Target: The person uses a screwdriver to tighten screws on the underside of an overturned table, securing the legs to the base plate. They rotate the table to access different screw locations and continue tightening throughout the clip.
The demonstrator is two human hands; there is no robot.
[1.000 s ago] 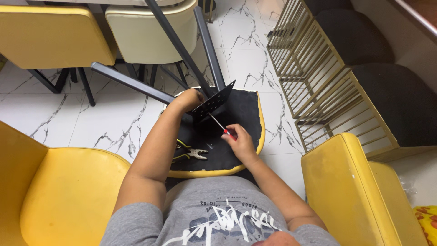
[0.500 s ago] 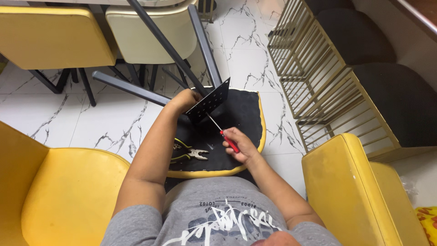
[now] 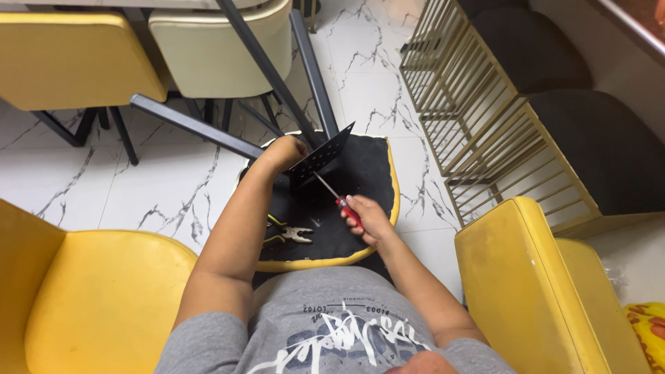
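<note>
My left hand grips the edge of a black perforated metal plate, held tilted above an overturned chair seat with a black underside and yellow rim. My right hand is closed around a red-handled screwdriver; its thin shaft points up and left, and its tip touches the plate. Pliers with yellow handles lie on the black underside near my left forearm.
Dark metal chair legs stick out from the seat toward the upper left. Yellow chairs stand at left and right, two more at the top. A gold wire rack lies on the marble floor at right.
The view has shifted slightly. My right hand has drawn back toward me and lower, leaving the screwdriver's shaft longer between hand and plate. My left hand keeps its hold on the plate.
</note>
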